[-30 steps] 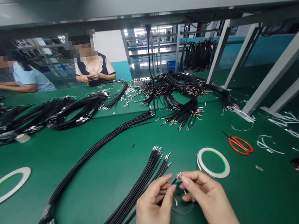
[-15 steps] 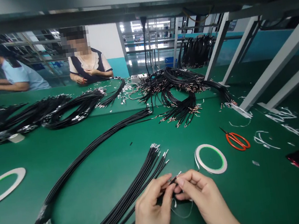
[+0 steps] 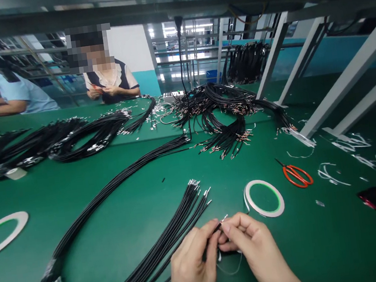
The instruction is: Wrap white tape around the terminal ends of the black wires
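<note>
Black cable, end pinched

Left hand grips cable between thumb and fingers; right hand pinches close to the end. Thin, dark sheath, bright silvery tip poking out. Held above tabletop, toward near edge, beside silver-tipped cable bundle.

Green tabletop — black cable bundles, tape rolls, orange-handled scissors.

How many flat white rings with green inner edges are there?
2: one flat white, green-edged ring beyond the right hand, another at far left, partly out of view. Others may be hidden.
</note>
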Tool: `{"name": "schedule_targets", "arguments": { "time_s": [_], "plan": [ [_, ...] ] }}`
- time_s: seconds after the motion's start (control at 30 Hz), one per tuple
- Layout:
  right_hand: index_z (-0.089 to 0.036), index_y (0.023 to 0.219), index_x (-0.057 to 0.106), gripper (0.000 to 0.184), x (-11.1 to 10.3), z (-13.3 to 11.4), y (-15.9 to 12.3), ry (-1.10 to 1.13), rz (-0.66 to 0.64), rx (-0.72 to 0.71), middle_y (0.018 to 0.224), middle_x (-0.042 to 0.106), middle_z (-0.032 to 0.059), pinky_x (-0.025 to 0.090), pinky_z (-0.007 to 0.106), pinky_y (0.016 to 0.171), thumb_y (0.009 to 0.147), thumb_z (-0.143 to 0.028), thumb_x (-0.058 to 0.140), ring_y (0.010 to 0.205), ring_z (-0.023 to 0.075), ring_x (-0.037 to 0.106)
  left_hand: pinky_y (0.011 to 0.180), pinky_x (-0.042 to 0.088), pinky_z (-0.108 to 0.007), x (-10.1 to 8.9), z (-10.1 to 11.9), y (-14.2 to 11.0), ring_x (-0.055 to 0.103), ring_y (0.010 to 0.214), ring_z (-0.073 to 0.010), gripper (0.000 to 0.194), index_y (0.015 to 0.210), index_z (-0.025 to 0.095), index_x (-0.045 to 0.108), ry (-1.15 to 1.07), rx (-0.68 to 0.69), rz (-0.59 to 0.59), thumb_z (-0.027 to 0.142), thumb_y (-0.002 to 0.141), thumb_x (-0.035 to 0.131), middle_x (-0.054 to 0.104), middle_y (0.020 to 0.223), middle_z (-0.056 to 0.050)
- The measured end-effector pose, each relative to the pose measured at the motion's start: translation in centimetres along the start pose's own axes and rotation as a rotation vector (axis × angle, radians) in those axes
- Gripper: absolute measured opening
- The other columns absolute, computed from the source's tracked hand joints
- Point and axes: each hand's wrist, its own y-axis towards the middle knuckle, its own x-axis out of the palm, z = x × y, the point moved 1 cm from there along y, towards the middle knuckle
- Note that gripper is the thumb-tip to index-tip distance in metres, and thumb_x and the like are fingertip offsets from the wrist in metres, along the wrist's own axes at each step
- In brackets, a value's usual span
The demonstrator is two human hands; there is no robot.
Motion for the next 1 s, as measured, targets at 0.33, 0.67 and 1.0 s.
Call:
{"name": "schedule_targets", "arguments": {
  "time_s": [0.33, 0.67, 1.0],
  "plan": [
    [-0.014, 0.076, 0.064, 0.028, -0.01, 0.24, 0.02, 0.006, 0.006, -0.012, 0.072, 0.067, 0.0047, 0.056, 0.028, 0.065, 0.08, -0.041, 0.067, 0.071, 0.0168, 0.064, 0.064, 0.05, -0.022, 0.19, -0.34, -0.64, 0.062, 0.071, -0.0137, 0.046, 0.126, 0.023, 0.052, 0.036, 0.063, -0.084, 0.003, 0.086, 0.052, 0.062, 0.08, -0.003],
    [-0.014, 0.077, 0.064, 0.027, 0.02, 0.23, 0.14, -0.01, 0.004, -0.015, 0.073, 0.067, 0.0047, 0.056, 0.028, 0.064, 0.081, -0.041, 0.065, 0.072, 0.0172, 0.064, 0.062, 0.05, -0.023, 0.21, -0.42, -0.71, 0.06, 0.071, -0.0144, 0.046, 0.128, 0.023, 0.052, 0.057, 0.089, -0.085, 0.003, 0.086, 0.05, 0.06, 0.08, -0.004],
    [-0.014, 0.08, 0.066, 0.028, -0.14, -0.35, -0.03, -0.159, -0.035, -0.1, 0.067, 0.064, 0.0025, 0.049, 0.023, 0.062, 0.084, -0.041, 0.061, 0.063, 0.0139, 0.059, 0.064, 0.054, -0.023, 0.26, -0.01, -0.13, 0.063, 0.072, -0.014, 0.023, 0.109, 0.021, 0.064, -0.234, -0.311, -0.095, 0.019, 0.089, 0.053, 0.06, 0.084, -0.005]
  ]
}}
